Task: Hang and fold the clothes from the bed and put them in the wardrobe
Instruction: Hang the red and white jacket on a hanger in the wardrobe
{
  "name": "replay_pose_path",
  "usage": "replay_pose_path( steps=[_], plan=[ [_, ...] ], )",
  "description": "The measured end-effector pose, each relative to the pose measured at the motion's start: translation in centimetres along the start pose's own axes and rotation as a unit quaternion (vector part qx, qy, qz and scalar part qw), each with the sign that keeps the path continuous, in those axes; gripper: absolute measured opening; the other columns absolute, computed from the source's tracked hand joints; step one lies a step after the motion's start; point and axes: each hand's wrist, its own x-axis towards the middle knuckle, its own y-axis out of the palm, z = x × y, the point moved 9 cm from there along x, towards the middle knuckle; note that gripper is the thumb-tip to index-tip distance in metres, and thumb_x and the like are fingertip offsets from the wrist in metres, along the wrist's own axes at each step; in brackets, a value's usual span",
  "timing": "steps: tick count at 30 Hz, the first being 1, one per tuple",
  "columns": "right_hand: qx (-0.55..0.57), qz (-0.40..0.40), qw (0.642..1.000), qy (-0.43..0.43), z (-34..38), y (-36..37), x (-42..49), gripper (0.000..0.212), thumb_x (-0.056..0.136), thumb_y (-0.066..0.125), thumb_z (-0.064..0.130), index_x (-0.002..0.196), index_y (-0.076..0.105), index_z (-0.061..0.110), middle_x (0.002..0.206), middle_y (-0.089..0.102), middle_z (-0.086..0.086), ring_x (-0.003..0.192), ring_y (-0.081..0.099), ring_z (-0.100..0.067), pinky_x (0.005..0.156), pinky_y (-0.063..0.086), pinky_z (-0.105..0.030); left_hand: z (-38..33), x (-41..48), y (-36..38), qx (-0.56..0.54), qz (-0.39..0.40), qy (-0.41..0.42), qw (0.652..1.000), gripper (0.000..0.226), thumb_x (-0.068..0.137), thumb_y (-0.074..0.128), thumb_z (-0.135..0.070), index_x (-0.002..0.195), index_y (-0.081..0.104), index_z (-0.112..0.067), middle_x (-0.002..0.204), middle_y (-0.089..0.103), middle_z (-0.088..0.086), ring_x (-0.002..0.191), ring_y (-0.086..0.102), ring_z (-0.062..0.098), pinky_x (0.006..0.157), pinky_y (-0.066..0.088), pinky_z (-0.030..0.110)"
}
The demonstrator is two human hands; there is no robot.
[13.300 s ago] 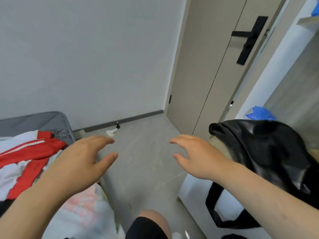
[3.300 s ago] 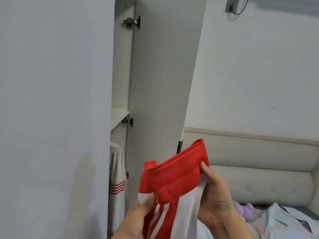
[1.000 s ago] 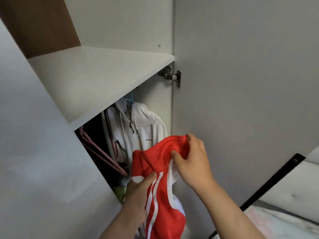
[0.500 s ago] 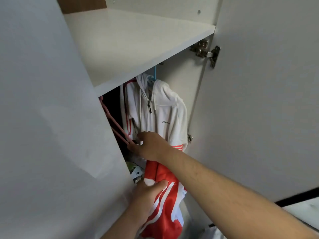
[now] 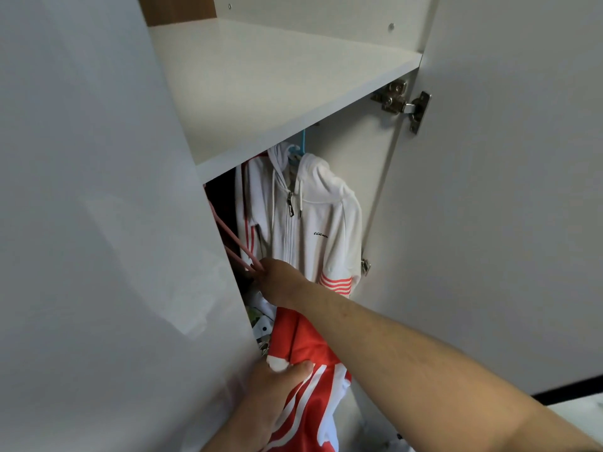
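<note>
Two risks are standing out, reading from the left: the left grip (image 5: 277, 383) is pinching the red-and-white garment (image 5: 303, 386) low at the wardrobe (image 5: 98, 223) opening, and the loose cloth may be sliding free while attention is elsewhere. Further right, the right grip (image 5: 277, 285) is closing on the pink hanger (image 5: 235, 252), which could be snagging the white hoodie (image 5: 310, 223) hanging just beside it.

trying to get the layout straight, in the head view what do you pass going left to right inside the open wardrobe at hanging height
pink hanger → right hand gripping its end → white hoodie on a blue hanger → door hinge → open door
</note>
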Motion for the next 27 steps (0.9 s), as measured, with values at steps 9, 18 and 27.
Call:
replay_pose_path(
  steps=[9,18,27],
  plan=[
    [0.111,-0.116,0.987,-0.01,-0.6,-3.1,-2.4,0.031,0.104,0.042,0.021,0.074,0.045,0.016,0.084,0.058,-0.02,0.085,0.06,-0.038,0.067,0.04,-0.036,0.4,0.1,-0.8,-0.038,-0.007,-0.012,0.999,0.062,0.026,0.076,-0.05,0.084,0.066,-0.03,0.086,0.072,-0.008,0.086,0.067,0.013,0.081,0.049,0.03],
    [0.107,-0.189,0.976,-0.023,-3.3,-7.4,-9.0,0.025,0.103,0.046,0.02,0.083,0.057,0.009,0.079,0.055,-0.002,0.075,0.051,-0.018,0.066,0.035,-0.033,-1.0,-0.3,-1.0,0.026,-0.016,0.043,0.999,0.065,0.031,0.077,-0.057,0.092,0.07,-0.035,0.086,0.075,-0.012,0.097,0.068,0.018,0.092,0.05,0.034],
    [0.275,-0.257,0.924,0.06,-8.8,-2.5,-20.8,0.035,0.1,0.049,0.008,0.091,0.068,0.037,0.086,0.069,0.021,0.082,0.064,0.0,0.072,0.047,-0.013,-3.5,-3.9,1.0,0.014,-0.017,0.068,0.997,0.065,0.067,0.079,-0.047,0.121,0.062,-0.014,0.105,0.069,0.007,0.097,0.062,0.026,0.085,0.048,0.031]
  ],
)
